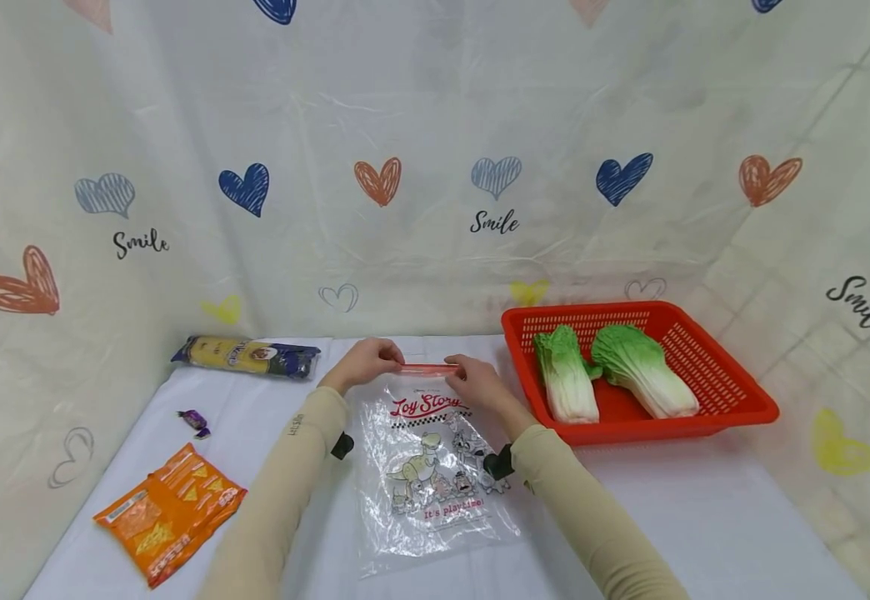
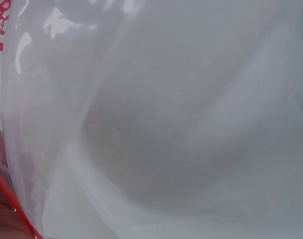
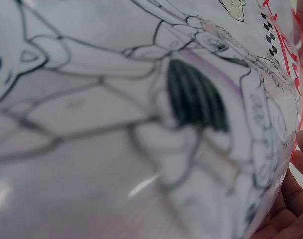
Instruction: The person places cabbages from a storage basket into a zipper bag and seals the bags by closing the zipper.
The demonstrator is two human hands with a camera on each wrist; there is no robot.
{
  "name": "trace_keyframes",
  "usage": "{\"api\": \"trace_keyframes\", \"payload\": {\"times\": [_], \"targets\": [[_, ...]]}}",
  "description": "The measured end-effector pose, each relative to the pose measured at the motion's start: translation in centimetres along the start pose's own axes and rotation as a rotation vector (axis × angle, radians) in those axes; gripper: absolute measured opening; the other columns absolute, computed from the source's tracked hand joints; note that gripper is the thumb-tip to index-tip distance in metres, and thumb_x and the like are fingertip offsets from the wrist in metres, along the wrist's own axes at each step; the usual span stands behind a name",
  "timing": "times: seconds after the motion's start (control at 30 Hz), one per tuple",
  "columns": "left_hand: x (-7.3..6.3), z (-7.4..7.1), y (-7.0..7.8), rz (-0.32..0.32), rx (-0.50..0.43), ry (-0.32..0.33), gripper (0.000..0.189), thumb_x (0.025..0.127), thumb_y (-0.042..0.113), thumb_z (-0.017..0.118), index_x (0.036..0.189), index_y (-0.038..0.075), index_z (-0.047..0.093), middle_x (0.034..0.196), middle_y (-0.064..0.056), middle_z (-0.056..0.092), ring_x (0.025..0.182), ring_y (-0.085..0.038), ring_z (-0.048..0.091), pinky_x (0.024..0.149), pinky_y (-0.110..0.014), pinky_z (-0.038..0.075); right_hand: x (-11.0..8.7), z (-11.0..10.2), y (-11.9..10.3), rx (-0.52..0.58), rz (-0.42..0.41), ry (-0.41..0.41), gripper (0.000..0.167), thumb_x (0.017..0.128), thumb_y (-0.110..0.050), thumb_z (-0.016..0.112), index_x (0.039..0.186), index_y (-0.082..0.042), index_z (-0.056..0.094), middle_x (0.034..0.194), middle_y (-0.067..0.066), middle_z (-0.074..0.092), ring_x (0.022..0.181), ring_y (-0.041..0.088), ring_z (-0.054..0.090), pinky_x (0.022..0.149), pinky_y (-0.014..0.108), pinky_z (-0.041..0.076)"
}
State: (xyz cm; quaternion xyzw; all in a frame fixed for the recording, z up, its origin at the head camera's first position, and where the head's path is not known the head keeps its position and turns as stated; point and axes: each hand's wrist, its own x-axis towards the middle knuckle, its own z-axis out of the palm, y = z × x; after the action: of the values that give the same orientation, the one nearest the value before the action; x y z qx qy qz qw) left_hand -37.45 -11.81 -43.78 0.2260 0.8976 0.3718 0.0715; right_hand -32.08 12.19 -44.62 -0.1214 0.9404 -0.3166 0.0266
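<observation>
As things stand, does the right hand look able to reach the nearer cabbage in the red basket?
Probably yes, once the right hand releases the clear bag: the red basket is open above, and only its side seems to stand before the nearer cabbage.

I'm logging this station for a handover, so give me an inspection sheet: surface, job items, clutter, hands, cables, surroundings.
Surface: white cloth over the work area.
Job items: clear printed bag with a red strip at its far end; whether it is sealed is unclear.
Clutter: at left, long pack, candy, orange packet; at right, red basket holding two cabbages.
Hands: left hand and right hand pinch opposite ends of the strip.
Cables: nothing seen.
Surroundings: pale sheet printed with hearts and "Smile".
</observation>
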Motion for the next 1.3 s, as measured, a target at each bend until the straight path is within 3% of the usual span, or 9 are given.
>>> {"api": "trace_keyframes", "payload": {"times": [0.17, 0.27, 0.43, 0.57, 0.67, 0.83, 1.03, 1.2, 1.3], "targets": [[-0.2, -0.8, 1.0, 0.015, -0.047, -0.044, 0.009, 0.091, 0.011, 0.067, 0.098, 0.007, 0.071, 0.093, -0.001, 0.069, 0.088, -0.016, 0.06, 0.086, -0.036, 0.05, 0.3, -0.3, -0.4, 0.052, 0.027, 0.006, 0.029, 0.097, -0.024, 0.058, 0.121, -0.007, 0.062, 0.097, 0.007, 0.067, 0.083, 0.021, 0.059, 0.078, 0.036, 0.052], [-0.4, -1.6, 1.6, 0.0, -0.059, -0.125, 0.013, 0.092, 0.014, 0.066, 0.1, 0.007, 0.072, 0.096, -0.003, 0.07, 0.09, -0.017, 0.061, 0.089, -0.036, 0.05, 0.3, -0.6, -0.9, 0.093, 0.045, 0.016, 0.023, 0.098, -0.028, 0.057, 0.107, -0.007, 0.065, 0.087, 0.003, 0.066, 0.077, 0.019, 0.059, 0.072, 0.032, 0.051], [-1.2, -4.0, 2.1, -0.113, -0.063, -0.288, 0.033, 0.097, 0.032, 0.059, 0.12, 0.01, 0.069, 0.118, -0.005, 0.067, 0.109, -0.02, 0.059, 0.098, -0.044, 0.046, 0.0, -1.1, -1.9, 0.127, 0.023, 0.061, 0.027, 0.097, -0.037, 0.059, 0.093, -0.012, 0.067, 0.08, 0.0, 0.064, 0.074, 0.018, 0.056, 0.067, 0.029, 0.048], [-2.0, -5.6, 2.0, -0.216, -0.138, -0.4, 0.038, 0.098, 0.038, 0.056, 0.128, 0.016, 0.064, 0.128, -0.005, 0.061, 0.115, -0.025, 0.056, 0.095, -0.047, 0.048, -0.7, -1.9, -2.9, 0.167, 0.01, 0.091, 0.029, 0.094, -0.043, 0.062, 0.089, -0.015, 0.066, 0.08, 0.0, 0.062, 0.074, 0.019, 0.054, 0.065, 0.03, 0.046], [-2.5, -6.0, 1.9, -0.225, -0.194, -0.459, 0.035, 0.098, 0.036, 0.056, 0.127, 0.018, 0.065, 0.125, -0.004, 0.063, 0.112, -0.026, 0.059, 0.09, -0.044, 0.052, -1.1, -2.7, -3.5, 0.197, -0.004, 0.1, 0.027, 0.092, -0.043, 0.064, 0.09, -0.016, 0.066, 0.08, -0.001, 0.063, 0.074, 0.019, 0.053, 0.064, 0.03, 0.044], [-3.1, -5.5, 2.0, -0.204, -0.291, -0.47, 0.035, 0.098, 0.035, 0.058, 0.127, 0.017, 0.066, 0.12, -0.005, 0.065, 0.107, -0.024, 0.062, 0.086, -0.039, 0.054, -1.7, -3.7, -4.5, 0.29, -0.02, 0.066, 0.02, 0.093, -0.034, 0.065, 0.096, -0.014, 0.067, 0.085, 0.002, 0.064, 0.078, 0.02, 0.054, 0.066, 0.03, 0.045], [-3.3, -5.1, 2.6, -0.16, -0.359, -0.432, 0.041, 0.099, 0.039, 0.056, 0.133, 0.017, 0.059, 0.12, -0.008, 0.064, 0.105, -0.028, 0.062, 0.083, -0.039, 0.055, -2.0, -4.0, -5.6, 0.399, 0.002, 0.037, 0.02, 0.094, -0.029, 0.064, 0.104, -0.011, 0.067, 0.093, 0.007, 0.065, 0.083, 0.021, 0.058, 0.072, 0.03, 0.049], [-3.0, -5.4, 3.4, -0.069, -0.404, -0.435, 0.039, 0.099, 0.023, 0.056, 0.138, 0.023, 0.05, 0.119, -0.02, 0.063, 0.096, -0.03, 0.064, 0.076, -0.04, 0.057, -1.8, -3.9, -6.7, 0.434, -0.014, 0.045, 0.02, 0.094, -0.026, 0.065, 0.105, -0.01, 0.066, 0.097, 0.014, 0.066, 0.082, 0.021, 0.058, 0.072, 0.03, 0.049], [-2.8, -6.0, 3.9, -0.009, -0.401, -0.391, 0.041, 0.097, 0.015, 0.056, 0.137, 0.022, 0.051, 0.11, -0.027, 0.061, 0.086, -0.031, 0.061, 0.069, -0.037, 0.057, -1.6, -4.0, -7.4, 0.457, -0.047, 0.064, 0.016, 0.094, -0.022, 0.063, 0.104, -0.009, 0.065, 0.094, 0.015, 0.065, 0.079, 0.022, 0.057, 0.069, 0.03, 0.049]]}}
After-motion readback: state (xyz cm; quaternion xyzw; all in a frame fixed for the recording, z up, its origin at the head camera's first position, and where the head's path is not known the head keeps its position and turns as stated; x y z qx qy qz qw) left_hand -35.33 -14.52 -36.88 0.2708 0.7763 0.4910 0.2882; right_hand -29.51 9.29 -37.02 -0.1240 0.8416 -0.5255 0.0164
